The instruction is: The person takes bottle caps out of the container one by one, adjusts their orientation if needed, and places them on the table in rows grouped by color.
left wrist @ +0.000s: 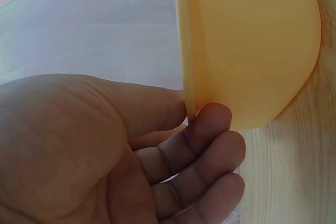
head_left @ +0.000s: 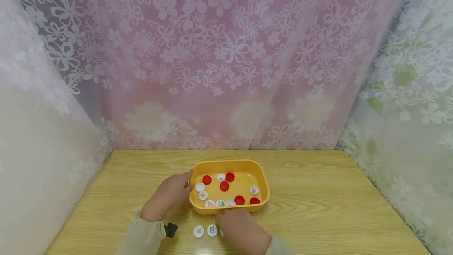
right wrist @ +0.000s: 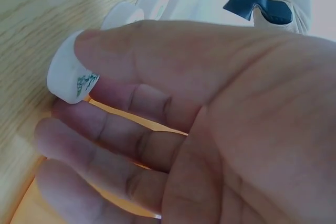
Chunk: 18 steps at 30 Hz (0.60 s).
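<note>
A yellow plastic tray (head_left: 260,178) stands on the table with red and white bottle caps inside. At its left end my left hand (head_left: 170,194) grips the rim; in the left wrist view the thumb is on one side of the yellow rim and fingertips are on the other. Just in front of the tray is my right hand (head_left: 242,229). In the right wrist view its thumb and fingers pinch a white bottle cap (right wrist: 65,72) with green print, close to the tabletop. Two more white caps, one with a square code (head_left: 198,231) and one with green print (head_left: 212,230), lie left of that hand.
The wood-grain table (head_left: 318,207) extends around the tray. A pink flowered curtain (head_left: 226,70) hangs along its back edge, with pale curtains on both sides. A black strap (head_left: 171,230) sits by the left sleeve.
</note>
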Each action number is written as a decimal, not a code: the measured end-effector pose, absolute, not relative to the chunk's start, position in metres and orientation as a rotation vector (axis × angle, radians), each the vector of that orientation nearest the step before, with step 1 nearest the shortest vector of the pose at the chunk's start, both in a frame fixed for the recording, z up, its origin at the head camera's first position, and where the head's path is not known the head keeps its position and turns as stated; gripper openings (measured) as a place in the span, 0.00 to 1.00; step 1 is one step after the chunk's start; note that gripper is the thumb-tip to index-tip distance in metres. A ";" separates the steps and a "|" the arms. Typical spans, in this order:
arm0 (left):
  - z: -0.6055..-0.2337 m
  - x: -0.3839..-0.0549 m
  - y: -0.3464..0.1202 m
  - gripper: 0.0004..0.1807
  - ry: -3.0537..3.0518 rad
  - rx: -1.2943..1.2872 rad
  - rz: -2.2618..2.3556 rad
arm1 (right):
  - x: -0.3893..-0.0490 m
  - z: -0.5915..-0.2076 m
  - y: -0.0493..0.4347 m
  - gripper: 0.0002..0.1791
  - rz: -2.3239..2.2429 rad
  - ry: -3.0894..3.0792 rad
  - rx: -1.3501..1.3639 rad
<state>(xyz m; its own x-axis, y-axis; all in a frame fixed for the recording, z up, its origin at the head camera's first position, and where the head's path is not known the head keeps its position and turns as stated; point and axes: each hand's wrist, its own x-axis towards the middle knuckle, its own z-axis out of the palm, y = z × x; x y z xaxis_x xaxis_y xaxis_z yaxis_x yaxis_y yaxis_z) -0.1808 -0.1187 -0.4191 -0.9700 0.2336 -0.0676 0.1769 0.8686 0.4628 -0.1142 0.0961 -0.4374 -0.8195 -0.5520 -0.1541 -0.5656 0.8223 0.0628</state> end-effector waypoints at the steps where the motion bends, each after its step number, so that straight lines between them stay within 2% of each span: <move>1: -0.419 -0.181 -0.119 0.31 2.918 0.324 0.708 | -0.114 -0.438 0.096 0.04 0.154 2.874 -0.881; 10: -0.420 -0.179 -0.117 0.31 2.913 0.344 0.706 | -0.107 -0.432 0.097 0.07 0.183 2.878 -0.867; 18: -0.420 -0.180 -0.120 0.31 2.929 0.350 0.686 | -0.107 -0.433 0.101 0.04 0.028 2.882 -0.793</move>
